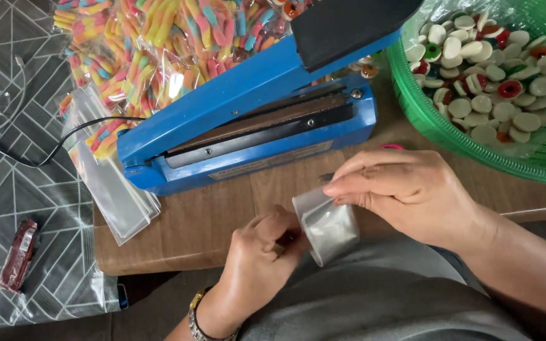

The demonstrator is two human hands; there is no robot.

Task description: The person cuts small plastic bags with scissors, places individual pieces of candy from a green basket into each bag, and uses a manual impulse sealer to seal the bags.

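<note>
Far out to the left of my left hand (257,262) I see a small dark red packet (18,254) lying on a patterned sheet (26,189). Nearer, up and left of that hand, a stack of empty clear bags (118,196) rests at the edge of the wooden tabletop (210,218). Beyond it lie bagged sour gummy worms (159,50) in bright colours. My left hand has its fingers curled together, pinching the lower edge of a small clear plastic bag (328,226). Just above both hands sits a blue impulse heat sealer (248,120), its arm raised and its black cord (45,148) trailing off to the left. My right hand (406,189) is closed on the bag's upper edge, thumb and fingers pressed together on it, so the bag hangs between the two hands over my lap. Up and right of the right hand stands a green basket (437,126) lined with plastic and full of round gummy rings (494,76).
</note>
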